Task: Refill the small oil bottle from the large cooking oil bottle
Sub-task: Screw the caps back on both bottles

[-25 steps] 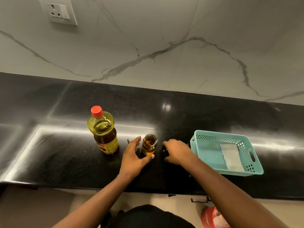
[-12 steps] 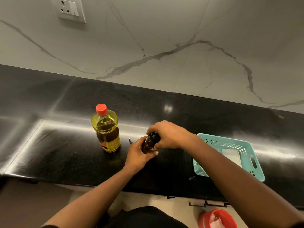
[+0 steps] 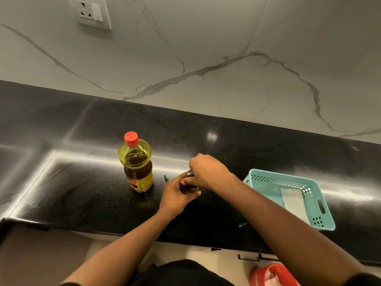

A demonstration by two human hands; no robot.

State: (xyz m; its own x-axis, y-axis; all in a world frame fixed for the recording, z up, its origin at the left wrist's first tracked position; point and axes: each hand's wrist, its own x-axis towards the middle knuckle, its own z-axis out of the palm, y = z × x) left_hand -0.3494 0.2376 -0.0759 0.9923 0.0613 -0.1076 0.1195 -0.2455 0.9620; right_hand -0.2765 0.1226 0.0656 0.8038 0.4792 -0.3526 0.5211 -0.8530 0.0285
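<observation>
Gripping the small oil bottle (image 3: 190, 189) low on its body, my left hand (image 3: 175, 196) curled round it on the desk (image 3: 82, 182), while my right hand (image 3: 207, 171) closed over its black cap (image 3: 189, 174). The large cooking oil bottle (image 3: 137, 164) stood capped, left of both hands.

My left forearm (image 3: 123, 244), right forearm (image 3: 278, 221): bare along visible length. Torso: black garment (image 3: 181, 273), bottom centre. Dark sleeve edge (image 3: 369, 280) at right upper arm.
</observation>
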